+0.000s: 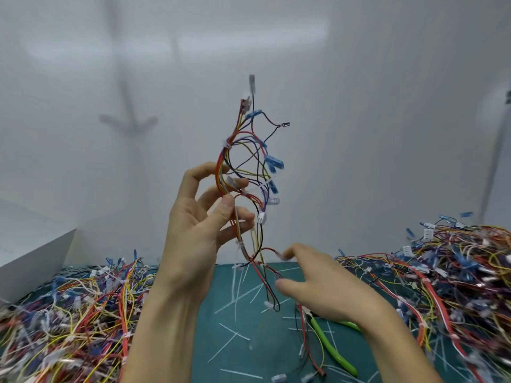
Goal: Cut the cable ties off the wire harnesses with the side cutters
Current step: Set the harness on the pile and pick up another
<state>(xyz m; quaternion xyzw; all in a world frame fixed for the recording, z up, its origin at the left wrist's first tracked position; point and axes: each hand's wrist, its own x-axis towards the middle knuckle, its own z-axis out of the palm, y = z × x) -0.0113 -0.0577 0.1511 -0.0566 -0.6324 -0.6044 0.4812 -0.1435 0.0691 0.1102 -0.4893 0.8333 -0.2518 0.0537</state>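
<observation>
fingers [239, 217] and thumb of my left hand [193, 230] curl round the wire harness [273, 163] and pinch it, holding it upright above the green mat [210, 313]; a white cable tie [227, 146] sits near its top. my right hand [329, 286] is lower, fingers loosely spread, gripping nothing, its blurred tips just beside the harness's hanging tail. the side cutters [333, 351] lie on the mat under that wrist, among cut tie scraps [234, 331]. a left heap [69, 313] and a right heap [456, 272] of harnesses flank the mat.
</observation>
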